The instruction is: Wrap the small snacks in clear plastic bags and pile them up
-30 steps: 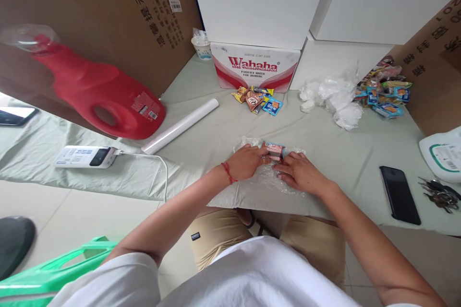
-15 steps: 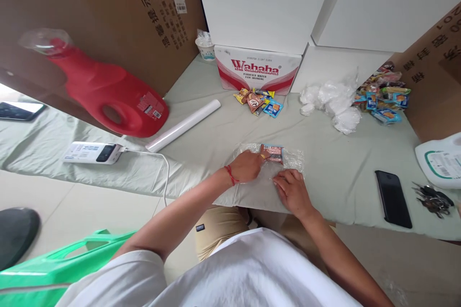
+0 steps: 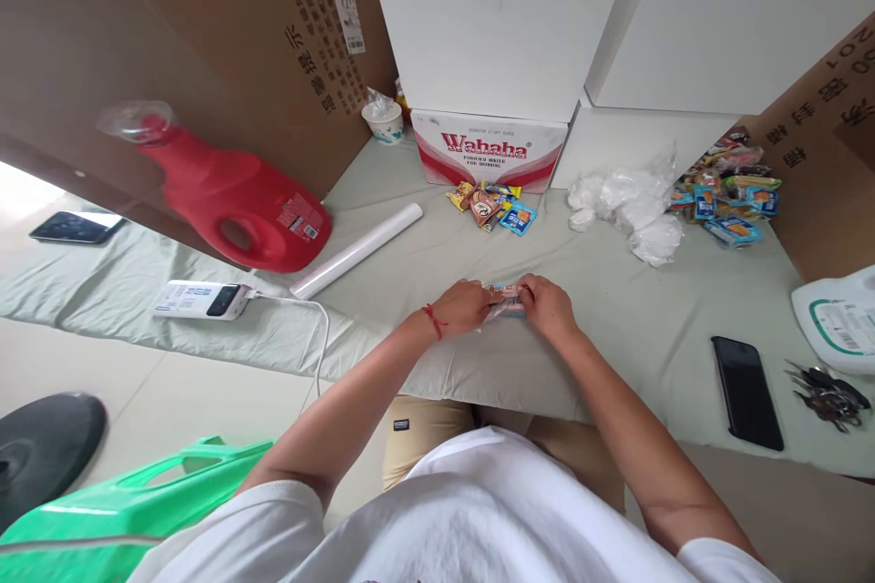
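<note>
A small snack packet [image 3: 507, 302] with clear plastic film around it lies on the green cloth near the table's front. My left hand [image 3: 463, 305], with a red string at the wrist, is closed on its left end. On the other end, my right hand [image 3: 547, 305] pinches the film and packet, thumb and fingers together. The fingers of both hands cover part of the packet, so its print shows only between them. Beyond the hands, a small pile of wrapped snacks [image 3: 487, 205] sits against the Wahaba-printed carton [image 3: 488, 150].
Left stand a red jug [image 3: 252, 200], a white plastic roll [image 3: 359, 250] and a power bank [image 3: 201, 300] with its cable. Crumpled clear bags [image 3: 625, 200] and more snacks [image 3: 728, 191] lie at right. A black phone [image 3: 746, 392], keys [image 3: 828, 393] and a white jug [image 3: 838, 319] are nearer right.
The film, spread flat before, is now gathered around the packet. My right hand has moved up to the packet's right end and closed on it. The camera view has shifted slightly.
</note>
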{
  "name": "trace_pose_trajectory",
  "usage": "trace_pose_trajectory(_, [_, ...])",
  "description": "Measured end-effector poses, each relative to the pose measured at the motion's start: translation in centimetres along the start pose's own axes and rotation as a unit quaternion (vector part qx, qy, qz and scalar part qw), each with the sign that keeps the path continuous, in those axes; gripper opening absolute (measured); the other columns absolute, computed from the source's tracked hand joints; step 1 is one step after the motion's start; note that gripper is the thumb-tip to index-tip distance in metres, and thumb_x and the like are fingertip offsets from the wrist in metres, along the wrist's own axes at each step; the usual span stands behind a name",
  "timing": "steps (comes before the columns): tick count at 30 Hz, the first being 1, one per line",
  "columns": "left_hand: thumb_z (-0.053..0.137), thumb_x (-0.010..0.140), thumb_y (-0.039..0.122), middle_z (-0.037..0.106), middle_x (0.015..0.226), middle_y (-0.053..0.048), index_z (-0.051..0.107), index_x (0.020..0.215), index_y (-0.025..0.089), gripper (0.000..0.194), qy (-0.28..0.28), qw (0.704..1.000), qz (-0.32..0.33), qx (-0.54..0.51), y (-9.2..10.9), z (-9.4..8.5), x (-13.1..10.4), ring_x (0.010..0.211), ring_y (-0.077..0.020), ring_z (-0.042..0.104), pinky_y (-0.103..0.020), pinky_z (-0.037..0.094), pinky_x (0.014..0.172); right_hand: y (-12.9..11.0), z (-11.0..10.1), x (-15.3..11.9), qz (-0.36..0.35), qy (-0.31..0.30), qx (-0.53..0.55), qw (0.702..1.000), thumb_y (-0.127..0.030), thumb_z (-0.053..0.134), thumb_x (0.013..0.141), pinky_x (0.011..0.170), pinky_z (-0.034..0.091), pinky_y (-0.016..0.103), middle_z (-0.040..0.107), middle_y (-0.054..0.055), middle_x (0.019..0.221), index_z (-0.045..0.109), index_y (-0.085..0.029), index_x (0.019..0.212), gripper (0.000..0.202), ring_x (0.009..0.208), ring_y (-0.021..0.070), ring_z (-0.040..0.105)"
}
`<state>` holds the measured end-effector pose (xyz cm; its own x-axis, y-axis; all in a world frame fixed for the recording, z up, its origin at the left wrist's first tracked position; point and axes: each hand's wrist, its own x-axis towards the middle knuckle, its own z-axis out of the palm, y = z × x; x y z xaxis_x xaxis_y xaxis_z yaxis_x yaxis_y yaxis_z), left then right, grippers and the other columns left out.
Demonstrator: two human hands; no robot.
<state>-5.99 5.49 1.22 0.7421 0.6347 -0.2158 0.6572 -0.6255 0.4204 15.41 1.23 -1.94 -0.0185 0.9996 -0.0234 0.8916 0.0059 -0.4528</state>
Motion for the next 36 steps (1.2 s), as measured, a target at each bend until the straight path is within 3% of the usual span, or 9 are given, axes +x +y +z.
trace_pose_trajectory(4, [0.050,0.101,0.043,0.079,0.115,-0.005,0.060,0.150,0.027,0.053,0.092,0.982,-0.006,-0.165,-1.6,1.0,-2.7,0.118,-0.0265,0.068,-0.040,0.042,0.112,-0.2,0.7,0.4,0.013,-0.001,0.000,1.000,-0.026,0.048,0.104,0.065,0.028,0.029,0.073,0.005,0.099,0.069,-0.022,0.103,0.022,0.083,0.0193,0.060])
trace_pose_trajectory(7, [0.082,0.076,0.053,0.078,0.115,-0.006,0.052,0.156,0.025,0.090,0.130,0.974,-0.054,-0.179,-2.0,2.3,-4.1,0.125,-0.0299,0.064,-0.045,0.034,0.122,0.0,0.9,0.3,0.022,-0.007,0.019,1.000,-0.026,0.048,0.103,0.065,0.027,0.028,0.074,0.004,0.099,0.068,-0.023,0.103,0.020,0.084,0.0189,0.060])
trace_pose_trajectory(11, [0.056,0.096,0.039,0.076,0.099,-0.010,0.074,0.124,0.019,0.039,0.194,0.935,-0.250,-0.162,-2.5,3.3,-3.4,0.105,-0.0271,0.069,-0.045,0.047,0.109,0.3,0.9,0.6,0.034,-0.023,0.040,0.998,-0.028,0.049,0.102,0.064,0.026,0.028,0.073,0.003,0.092,0.067,-0.023,0.101,0.019,0.080,0.0183,0.059])
trace_pose_trajectory(15, [0.052,0.098,0.047,0.067,0.134,-0.020,0.065,0.139,0.015,0.054,0.260,0.888,-0.361,-0.110,-2.8,3.2,-1.5,0.137,-0.0392,0.053,-0.057,0.043,0.113,0.3,0.7,0.7,0.037,-0.027,0.048,0.998,-0.027,0.048,0.101,0.063,0.026,0.027,0.072,0.002,0.087,0.066,-0.024,0.097,0.019,0.076,0.0176,0.057])
trace_pose_trajectory(20, [0.066,0.092,0.049,0.047,0.163,-0.012,0.076,0.114,0.021,0.037,0.211,0.933,-0.286,-0.055,-1.6,3.6,0.2,0.162,-0.0406,0.018,-0.062,0.018,0.130,0.9,0.6,1.0,0.031,-0.039,0.066,0.997,-0.030,0.052,0.100,0.063,0.029,0.026,0.072,0.000,0.083,0.068,-0.024,0.099,0.018,0.072,0.0164,0.058])
trace_pose_trajectory(25, [0.065,0.092,0.033,0.058,0.148,-0.010,0.074,0.084,0.020,0.017,0.205,0.936,-0.276,-0.074,-1.6,4.4,1.0,0.144,-0.0349,0.045,-0.052,0.039,0.119,4.3,-1.2,1.6,0.048,-0.046,0.064,0.996,-0.033,0.058,0.098,0.064,0.037,0.025,0.070,0.000,0.078,0.073,-0.025,0.103,0.018,0.070,0.0160,0.060])
trace_pose_trajectory(29, [0.066,0.090,0.032,0.062,0.136,-0.013,0.073,0.086,0.019,0.015,0.218,0.933,-0.274,-0.078,-1.6,4.6,0.9,0.134,-0.0336,0.049,-0.049,0.043,0.112,5.4,-3.6,0.6,0.096,0.070,-0.006,0.993,-0.024,0.049,0.100,0.077,0.043,0.032,0.070,0.013,0.107,0.076,-0.019,0.108,0.029,0.100,0.0258,0.061])
trace_pose_trajectory(32, [0.066,0.090,0.030,0.064,0.127,-0.014,0.071,0.088,0.018,0.012,0.213,0.935,-0.262,-0.105,-1.2,4.3,0.8,0.127,-0.0332,0.052,-0.048,0.043,0.110,3.5,-3.7,-0.9,-0.036,0.088,0.010,0.995,-0.030,0.048,0.104,0.087,0.047,0.033,0.066,0.012,0.118,0.076,-0.024,0.123,0.034,0.109,0.0259,0.060])
trace_pose_trajectory(36, [0.067,0.087,0.026,0.068,0.106,-0.012,0.065,0.086,0.020,0.006,0.207,0.923,-0.278,-0.168,-1.2,3.3,0.7,0.113,-0.0313,0.060,-0.046,0.045,0.105,0.8,-1.1,-1.9,-0.154,-0.035,0.027,0.987,-0.031,0.054,0.104,0.079,0.049,0.029,0.065,0.007,0.115,0.073,-0.035,0.134,0.036,0.099,0.0209,0.060])
